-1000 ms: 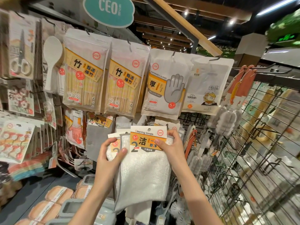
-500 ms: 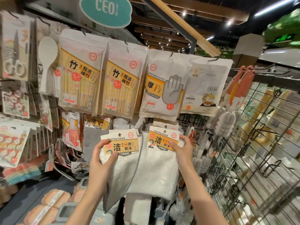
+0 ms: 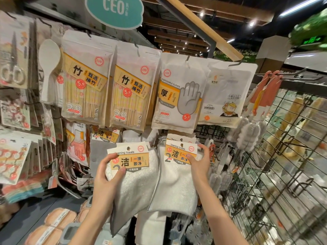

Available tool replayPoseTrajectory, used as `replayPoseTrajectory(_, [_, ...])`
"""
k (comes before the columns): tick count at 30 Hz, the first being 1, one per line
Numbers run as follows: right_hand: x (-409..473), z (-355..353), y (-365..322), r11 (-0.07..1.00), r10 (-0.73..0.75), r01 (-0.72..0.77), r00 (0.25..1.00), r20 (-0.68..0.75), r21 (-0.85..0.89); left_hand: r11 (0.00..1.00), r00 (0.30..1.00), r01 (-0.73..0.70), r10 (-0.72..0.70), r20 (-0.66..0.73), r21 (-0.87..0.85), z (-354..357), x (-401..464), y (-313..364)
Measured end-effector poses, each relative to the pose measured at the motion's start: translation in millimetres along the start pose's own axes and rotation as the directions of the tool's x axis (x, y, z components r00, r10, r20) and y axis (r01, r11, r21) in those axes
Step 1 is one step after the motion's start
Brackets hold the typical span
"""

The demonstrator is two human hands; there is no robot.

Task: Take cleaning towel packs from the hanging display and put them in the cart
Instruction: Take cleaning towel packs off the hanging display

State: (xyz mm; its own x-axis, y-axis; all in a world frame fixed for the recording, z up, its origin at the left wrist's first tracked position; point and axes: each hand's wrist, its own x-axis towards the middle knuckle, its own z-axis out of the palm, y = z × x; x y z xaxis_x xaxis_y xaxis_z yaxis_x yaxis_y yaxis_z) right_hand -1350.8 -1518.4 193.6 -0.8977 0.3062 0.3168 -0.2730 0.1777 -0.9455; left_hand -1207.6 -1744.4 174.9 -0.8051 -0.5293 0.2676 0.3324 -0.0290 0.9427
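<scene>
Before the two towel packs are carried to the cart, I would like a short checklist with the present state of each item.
1. Left hand grips the left towel pack at its card: ok.
2. Right hand pinches the right towel pack at its card: ok.
3. Left towel pack is off its hook: ok, its hang hole shows with no hook through it.
4. Right towel pack is off its hook: cannot tell, more packs sit directly behind it.
5. Cloths hang free of the neighbouring bottle brushes: cannot tell.
6. Cart is in view for the drop: not ok, no cart shows.
</scene>
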Motion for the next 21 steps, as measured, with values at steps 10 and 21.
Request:
replayPoseTrajectory(10, [27,24,2,0.982,0.001,-0.007,0.999,-0.035,-0.189,0.999,0.998,-0.044,0.045,-0.033,0.002,2,4,7])
replayPoseTrajectory(21, [19,15,0,0.979,0.032,-0.020,0.998,0.055,-0.203,0.998,1.000,-0.012,0.013,0.010,-0.061,6,1,2])
